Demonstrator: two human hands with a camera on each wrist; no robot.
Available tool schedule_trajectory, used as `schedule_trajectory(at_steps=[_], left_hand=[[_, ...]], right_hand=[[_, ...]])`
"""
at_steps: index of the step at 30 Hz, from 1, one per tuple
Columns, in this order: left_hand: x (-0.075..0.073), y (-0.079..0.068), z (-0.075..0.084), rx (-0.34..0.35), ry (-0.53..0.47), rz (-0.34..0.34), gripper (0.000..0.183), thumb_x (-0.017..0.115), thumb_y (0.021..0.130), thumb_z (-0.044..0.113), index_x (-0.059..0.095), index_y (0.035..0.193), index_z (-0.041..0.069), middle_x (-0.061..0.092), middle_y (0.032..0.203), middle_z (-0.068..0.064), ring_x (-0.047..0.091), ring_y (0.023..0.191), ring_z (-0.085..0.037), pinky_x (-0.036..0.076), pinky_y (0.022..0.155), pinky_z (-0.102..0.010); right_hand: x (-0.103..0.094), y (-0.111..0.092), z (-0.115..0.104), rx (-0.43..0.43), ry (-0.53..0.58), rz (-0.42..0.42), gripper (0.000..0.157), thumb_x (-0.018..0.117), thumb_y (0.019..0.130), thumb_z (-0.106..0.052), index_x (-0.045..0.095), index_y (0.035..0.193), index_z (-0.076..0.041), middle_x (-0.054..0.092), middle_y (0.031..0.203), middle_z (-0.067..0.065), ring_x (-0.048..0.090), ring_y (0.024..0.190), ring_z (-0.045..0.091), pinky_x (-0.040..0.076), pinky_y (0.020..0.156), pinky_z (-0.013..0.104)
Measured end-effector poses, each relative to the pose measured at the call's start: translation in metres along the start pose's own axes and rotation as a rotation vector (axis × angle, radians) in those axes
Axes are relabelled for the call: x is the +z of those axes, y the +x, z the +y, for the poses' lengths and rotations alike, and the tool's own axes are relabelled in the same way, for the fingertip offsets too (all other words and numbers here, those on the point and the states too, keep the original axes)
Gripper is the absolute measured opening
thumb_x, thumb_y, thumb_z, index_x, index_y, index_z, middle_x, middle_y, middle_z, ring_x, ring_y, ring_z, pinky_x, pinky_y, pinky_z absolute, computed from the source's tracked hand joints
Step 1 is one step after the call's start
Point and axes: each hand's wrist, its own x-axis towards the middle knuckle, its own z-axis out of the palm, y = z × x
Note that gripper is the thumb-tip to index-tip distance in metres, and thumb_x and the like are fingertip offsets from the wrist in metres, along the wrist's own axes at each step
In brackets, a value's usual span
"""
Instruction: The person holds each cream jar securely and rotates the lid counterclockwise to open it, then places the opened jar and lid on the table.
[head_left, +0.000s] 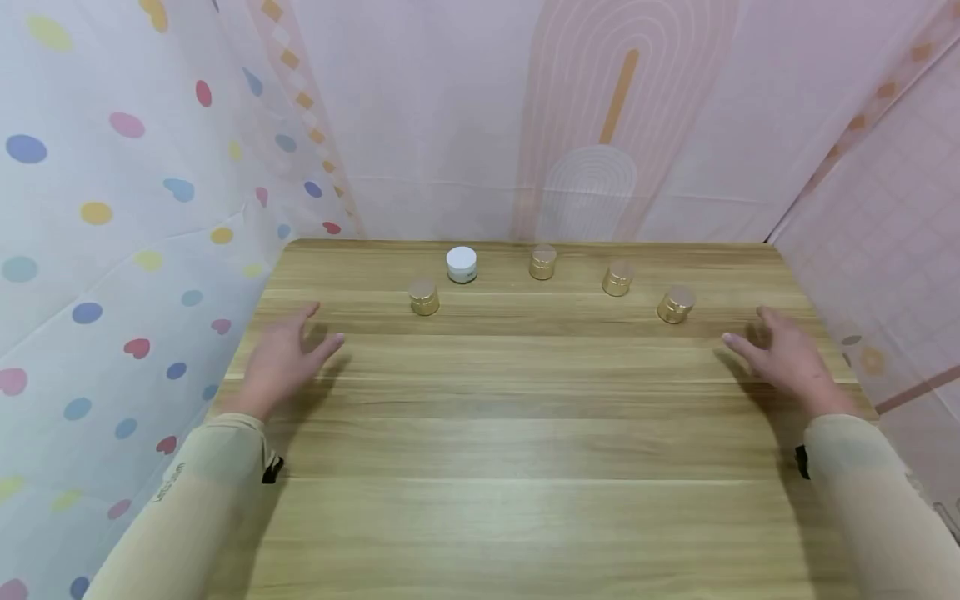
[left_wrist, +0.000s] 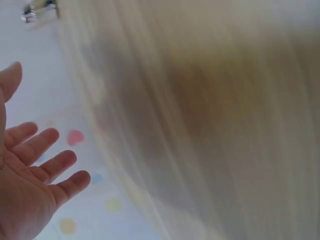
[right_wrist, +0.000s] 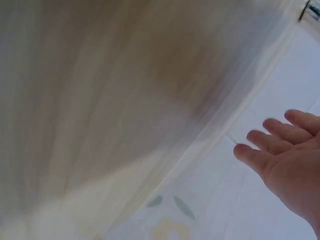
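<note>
My left hand point(head_left: 281, 358) is over the left side of the wooden table point(head_left: 525, 417), holding nothing, its thumb and fingers spread apart. On the opposite side my right hand point(head_left: 787, 358) hovers in a similar pose, thumb pointing inward. In the left wrist view the left palm point(left_wrist: 25, 195) and relaxed fingers show; the right wrist view shows the right palm point(right_wrist: 300, 172) likewise. Nearest the left hand stands a gold-lidded jar point(head_left: 423, 297). Another gold jar point(head_left: 677, 305) stands closest to the right hand.
Towards the table's back edge stand a white-lidded jar point(head_left: 461, 264) and two more gold jars, one near the middle point(head_left: 543, 262) and one farther right point(head_left: 618, 278). A dotted curtain point(head_left: 135, 275) hangs at the left, and a pink patterned curtain point(head_left: 435, 117) behind.
</note>
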Motion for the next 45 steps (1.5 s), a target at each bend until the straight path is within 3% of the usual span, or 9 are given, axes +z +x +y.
schedule_trajectory(at_steps=[5, 13, 22, 28, 36, 45], left_hand=[[0.004, -0.001, 0.018, 0.021, -0.061, 0.016, 0.079, 0.059, 0.106, 0.057, 0.043, 0.161, 0.003, 0.046, 0.164, -0.028, 0.047, 0.146, -0.055, 0.037, 0.119, -0.071], [0.011, -0.006, 0.048, 0.071, -0.161, -0.046, 0.072, 0.059, 0.108, 0.053, 0.047, 0.158, 0.004, 0.055, 0.159, -0.023, 0.056, 0.139, -0.049, 0.048, 0.110, -0.067], [0.028, -0.014, 0.084, 0.129, -0.143, -0.113, 0.069, 0.064, 0.106, 0.050, 0.051, 0.157, 0.006, 0.059, 0.156, -0.019, 0.059, 0.137, -0.050, 0.047, 0.113, -0.066], [0.038, -0.020, 0.104, 0.186, -0.099, -0.131, 0.067, 0.069, 0.104, 0.042, 0.052, 0.156, 0.003, 0.059, 0.156, -0.019, 0.059, 0.140, -0.044, 0.046, 0.117, -0.063], [0.050, -0.031, 0.122, 0.253, -0.124, -0.155, 0.066, 0.073, 0.102, 0.038, 0.054, 0.153, 0.000, 0.060, 0.155, -0.021, 0.057, 0.143, -0.043, 0.045, 0.119, -0.060], [0.057, -0.033, 0.138, 0.263, -0.134, -0.198, 0.065, 0.074, 0.102, 0.036, 0.054, 0.154, 0.002, 0.059, 0.156, -0.019, 0.054, 0.147, -0.041, 0.043, 0.122, -0.059]], right_hand=[[0.004, 0.000, -0.016, 0.003, 0.086, 0.052, 0.098, 0.051, 0.106, -0.064, 0.022, 0.165, 0.008, 0.034, 0.162, 0.042, 0.037, 0.144, 0.066, 0.035, 0.114, 0.077], [0.008, 0.009, -0.040, 0.024, 0.267, -0.054, 0.106, 0.062, 0.102, -0.063, 0.011, 0.170, 0.000, 0.029, 0.170, 0.033, 0.039, 0.150, 0.056, 0.038, 0.118, 0.071], [0.016, 0.032, -0.059, 0.039, 0.298, -0.094, 0.116, 0.072, 0.099, -0.056, 0.002, 0.168, 0.005, 0.027, 0.171, 0.034, 0.034, 0.154, 0.056, 0.032, 0.125, 0.066], [0.021, 0.041, -0.069, 0.057, 0.306, -0.075, 0.117, 0.073, 0.098, -0.055, 0.003, 0.168, 0.007, 0.029, 0.169, 0.035, 0.034, 0.154, 0.056, 0.034, 0.125, 0.065], [0.025, 0.053, -0.073, 0.088, 0.310, -0.031, 0.115, 0.077, 0.097, -0.049, 0.005, 0.168, 0.007, 0.031, 0.168, 0.036, 0.036, 0.153, 0.054, 0.034, 0.125, 0.064], [0.026, 0.059, -0.075, 0.079, 0.283, 0.008, 0.104, 0.077, 0.098, -0.039, 0.015, 0.165, 0.012, 0.040, 0.160, 0.040, 0.044, 0.147, 0.053, 0.040, 0.121, 0.063]])
